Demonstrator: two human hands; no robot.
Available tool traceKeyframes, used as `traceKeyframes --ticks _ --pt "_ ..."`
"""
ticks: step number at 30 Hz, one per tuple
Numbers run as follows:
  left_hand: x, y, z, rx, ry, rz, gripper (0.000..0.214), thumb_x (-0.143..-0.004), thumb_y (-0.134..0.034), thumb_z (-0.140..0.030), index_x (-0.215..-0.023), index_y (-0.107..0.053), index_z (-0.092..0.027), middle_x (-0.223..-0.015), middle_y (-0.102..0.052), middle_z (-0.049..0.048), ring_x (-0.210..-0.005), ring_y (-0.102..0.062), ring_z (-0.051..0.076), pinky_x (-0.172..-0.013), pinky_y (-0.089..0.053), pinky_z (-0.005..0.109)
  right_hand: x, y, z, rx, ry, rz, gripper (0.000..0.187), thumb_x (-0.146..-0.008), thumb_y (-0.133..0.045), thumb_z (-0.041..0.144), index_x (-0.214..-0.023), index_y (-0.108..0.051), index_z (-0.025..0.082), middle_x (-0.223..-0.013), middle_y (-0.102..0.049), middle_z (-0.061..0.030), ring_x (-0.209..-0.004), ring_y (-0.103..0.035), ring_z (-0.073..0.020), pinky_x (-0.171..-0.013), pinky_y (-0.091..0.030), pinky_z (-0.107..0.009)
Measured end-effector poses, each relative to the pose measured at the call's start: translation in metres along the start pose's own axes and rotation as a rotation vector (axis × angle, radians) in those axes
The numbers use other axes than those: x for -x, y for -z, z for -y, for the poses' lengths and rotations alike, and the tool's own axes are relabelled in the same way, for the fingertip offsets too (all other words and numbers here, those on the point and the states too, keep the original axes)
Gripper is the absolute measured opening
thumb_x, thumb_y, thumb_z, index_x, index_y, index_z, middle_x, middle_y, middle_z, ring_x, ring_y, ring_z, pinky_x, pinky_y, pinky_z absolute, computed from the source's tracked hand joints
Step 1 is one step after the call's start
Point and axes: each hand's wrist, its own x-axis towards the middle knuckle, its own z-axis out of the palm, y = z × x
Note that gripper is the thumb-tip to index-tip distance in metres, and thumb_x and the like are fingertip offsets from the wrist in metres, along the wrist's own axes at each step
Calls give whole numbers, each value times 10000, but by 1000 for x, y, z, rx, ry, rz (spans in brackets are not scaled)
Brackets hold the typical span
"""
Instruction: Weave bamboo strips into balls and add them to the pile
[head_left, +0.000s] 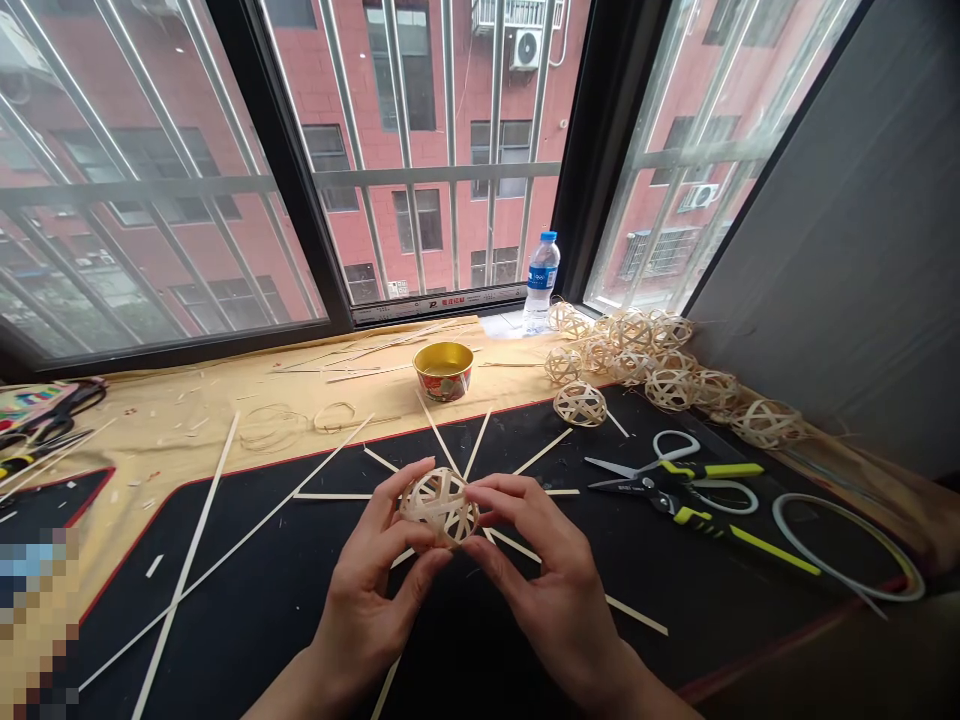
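Note:
Between my two hands is a small woven ball of pale flat strips, with gaps in its open weave. My left hand grips its left side, thumb below and fingers around it. From the right, my right hand pinches the ball with fingertips on top and the thumb underneath. Strip ends stick out all around the ball like spokes, such as a long strip at the lower right. The ball is held above a black mat; whether it touches the mat I cannot tell.
Finished-looking woven balls are heaped at the back right, with one ball in front. Scissors and yellow-handled shears lie right, near a coiled strip. A tin bowl and water bottle stand behind. Loose strips cross at left.

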Motion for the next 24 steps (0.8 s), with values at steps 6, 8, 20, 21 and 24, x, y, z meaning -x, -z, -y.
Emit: traceKeyframes --ticks 6,8,20,21,24 --pt "-3 1 -6 54 127 105 135 -757 -686 -335 -729 -751 -221 -1371 -507 85 -1260 -468 325 -1039 -398 359 -2 5 -5 -86 -100 37 224 -841 -637 199 -1061 -659 234 -1044 -623 -51 -877 -647 -154 -720 -586 -250" --pt "-4 1 -7 52 193 124 157 -750 -689 -356 -746 -764 -219 -1367 -518 89 -1271 -462 328 -1065 -369 364 -2 6 -6 -78 -106 20 207 -855 -615 204 -1055 -661 231 -1052 -619 -57 -877 -649 -154 -710 -587 -247" --pt "-4 5 2 -38 200 92 150 -755 -692 -366 -770 -770 -239 -1361 -522 77 -1289 -452 313 -1073 -361 335 3 -5 2 135 175 -104 209 -825 -578 31 -909 -656 206 -909 -595 -65 -817 -654 -155 -696 -586 -255" --pt "-2 6 3 -50 189 92 148 -761 -689 -366 -771 -767 -241 -1370 -513 71 -1292 -450 312 -1069 -367 335 3 -7 3 142 175 -121 209 -825 -580 32 -910 -653 208 -917 -596 -68 -819 -657 -157 -700 -589 -258" --pt "1 6 4 -55 170 53 147 -765 -687 -366 -776 -759 -239 -1388 -492 66 -1296 -448 314 -1047 -400 334 5 -12 5 147 156 -175 189 -832 -587 59 -908 -645 222 -939 -606 -71 -844 -667 -171 -727 -599 -283"
